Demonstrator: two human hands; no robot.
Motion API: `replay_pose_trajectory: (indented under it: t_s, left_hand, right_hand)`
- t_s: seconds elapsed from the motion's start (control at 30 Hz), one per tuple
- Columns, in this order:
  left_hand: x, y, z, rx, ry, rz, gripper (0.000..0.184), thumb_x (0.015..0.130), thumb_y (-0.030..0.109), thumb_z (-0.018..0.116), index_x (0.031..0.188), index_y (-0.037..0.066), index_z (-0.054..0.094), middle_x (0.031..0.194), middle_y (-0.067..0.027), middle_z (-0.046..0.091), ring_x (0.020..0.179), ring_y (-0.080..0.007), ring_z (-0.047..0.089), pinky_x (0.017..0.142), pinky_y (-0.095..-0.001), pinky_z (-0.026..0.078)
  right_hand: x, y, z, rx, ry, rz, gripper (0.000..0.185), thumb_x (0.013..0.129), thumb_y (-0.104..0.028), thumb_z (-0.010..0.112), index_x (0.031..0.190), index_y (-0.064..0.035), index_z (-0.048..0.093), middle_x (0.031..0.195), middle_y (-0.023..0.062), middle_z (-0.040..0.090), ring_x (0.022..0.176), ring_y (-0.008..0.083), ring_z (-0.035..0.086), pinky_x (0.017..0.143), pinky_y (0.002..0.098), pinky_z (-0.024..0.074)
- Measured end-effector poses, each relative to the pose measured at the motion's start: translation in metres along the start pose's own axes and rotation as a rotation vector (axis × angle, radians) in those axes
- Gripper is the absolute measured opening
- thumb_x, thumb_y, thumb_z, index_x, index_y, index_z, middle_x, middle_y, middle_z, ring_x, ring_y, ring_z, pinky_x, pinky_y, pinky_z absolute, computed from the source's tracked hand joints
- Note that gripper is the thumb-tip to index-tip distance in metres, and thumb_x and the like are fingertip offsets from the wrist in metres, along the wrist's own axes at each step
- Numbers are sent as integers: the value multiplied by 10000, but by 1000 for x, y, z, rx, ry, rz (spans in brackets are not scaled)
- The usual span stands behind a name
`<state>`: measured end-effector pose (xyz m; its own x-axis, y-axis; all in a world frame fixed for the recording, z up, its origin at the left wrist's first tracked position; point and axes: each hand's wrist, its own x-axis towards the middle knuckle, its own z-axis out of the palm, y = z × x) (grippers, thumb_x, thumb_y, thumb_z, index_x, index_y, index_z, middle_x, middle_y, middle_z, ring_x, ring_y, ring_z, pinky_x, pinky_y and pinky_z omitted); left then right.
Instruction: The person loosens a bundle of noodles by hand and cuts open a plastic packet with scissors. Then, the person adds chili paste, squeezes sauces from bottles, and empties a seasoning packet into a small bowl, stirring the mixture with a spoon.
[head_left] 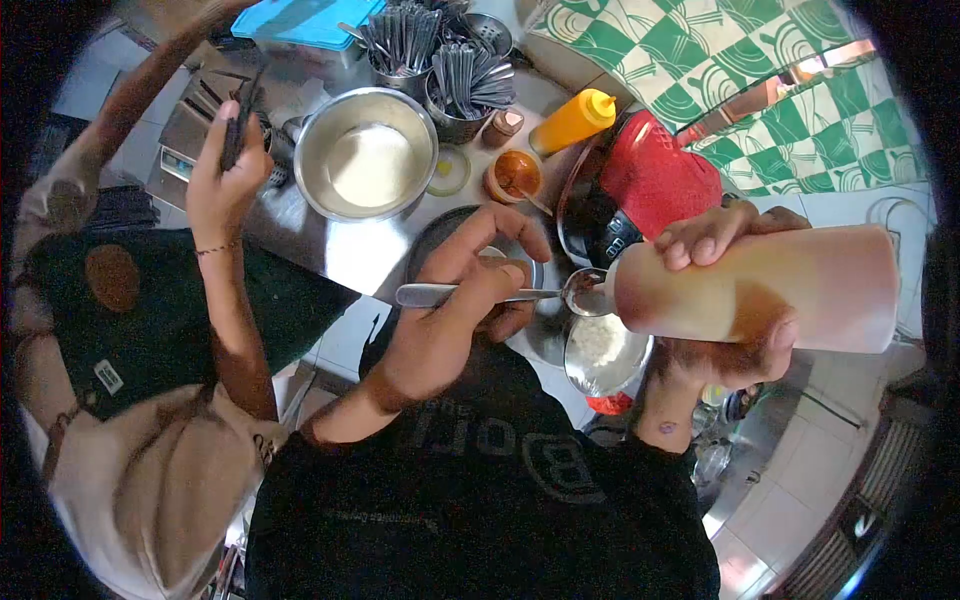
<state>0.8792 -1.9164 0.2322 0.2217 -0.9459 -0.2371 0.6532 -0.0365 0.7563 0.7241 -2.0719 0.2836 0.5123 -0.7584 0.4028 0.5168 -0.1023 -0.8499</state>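
- The squeeze bottle [850, 290], pale tan and lying almost level in the air, is raised over the near edge of the desk [365, 250], its nozzle end toward the spoon.
- The right hand [735, 285] has its grip wrapped firmly around the bottle.
- The spoon [425, 294] is held crosswise, its bowl right at the nozzle (whether they touch, I cannot tell).
- The left hand [465, 290] has its grip closed on the spoon's handle, fingers bent.
- Beneath that hand, a dark round vessel [426, 243] sits near the desk's near edge; a bowl of white food [635, 372] is below the spoon.
- Farther in, a steel bowl [415, 150] holds something creamy white.
- Toward the far edge stand a yellow bottle [572, 122] and steel cutlery holders [400, 82].
- On the left, a co-worker's hand [225, 175] grasps a dark object [240, 130].
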Motion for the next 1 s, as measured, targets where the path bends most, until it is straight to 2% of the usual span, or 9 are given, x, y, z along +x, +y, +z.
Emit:
replay_pose_trajectory:
  t_s: [0.1,0.2,0.4,0.5,0.57,0.7,0.8,0.9,1.0]
  left_hand:
    - [-1,1,3,10,10,-29,328,946,249,552,1197,39,552,809,-20,599,621,-74,452,547,-232,307]
    - [0,1,5,21,48,-9,333,942,244,552,1205,40,551,805,-22,600,620,-77,456,546,-233,308]
    - [1,5,2,56,22,-2,336,939,235,545,1210,37,549,763,-25,583,620,-77,460,546,-235,306]
    - [2,2,1,80,45,-7,342,942,240,541,1215,34,549,749,-19,573,616,-78,449,553,-236,308]
    - [3,0,-3,28,-22,5,243,1004,102,478,1229,24,529,697,9,497,623,-71,452,581,-250,339]
    - [0,2,-3,23,-2,-22,247,1006,101,472,1235,25,528,694,14,485,624,-69,446,579,-253,331]
    - [1,0,-7,17,-12,12,252,1010,105,466,1242,25,525,691,13,480,623,-72,442,580,-259,330]
    - [1,0,-9,20,-24,-16,254,1011,104,463,1245,25,521,694,8,484,623,-73,439,584,-263,333]
    - [2,-1,-8,48,-29,-21,255,1010,108,463,1245,26,520,695,5,487,622,-72,436,586,-262,332]
  right_hand:
    - [1,2,-4,16,-26,-16,714,805,-545,713,1238,-27,481,899,168,528,750,287,547,743,444,487]
    - [1,4,-2,47,-62,-63,720,799,-546,717,1214,-6,482,880,166,535,724,281,551,709,422,502]
    - [1,-5,1,-240,12,-92,729,802,-540,730,1188,27,482,816,157,539,673,268,557,670,398,525]
    - [0,0,5,-103,-112,-110,716,813,-534,730,1186,25,485,815,155,546,677,263,564,672,393,526]
    - [-1,0,11,-92,-70,-95,712,817,-534,729,1185,25,486,813,153,548,678,263,565,672,395,524]
    - [-4,-2,7,-145,55,-100,704,824,-543,720,1174,21,485,807,153,548,673,263,567,677,394,521]
    - [-6,-9,6,-252,121,-18,832,726,-553,900,1203,-32,461,845,136,612,710,274,643,698,403,584]
    - [-7,-1,10,-171,48,-6,807,738,-542,891,1201,-38,464,888,132,621,705,270,644,692,405,581]
    - [-1,11,13,-52,-204,-168,716,852,-575,704,1178,21,478,817,155,549,705,266,576,671,394,512]
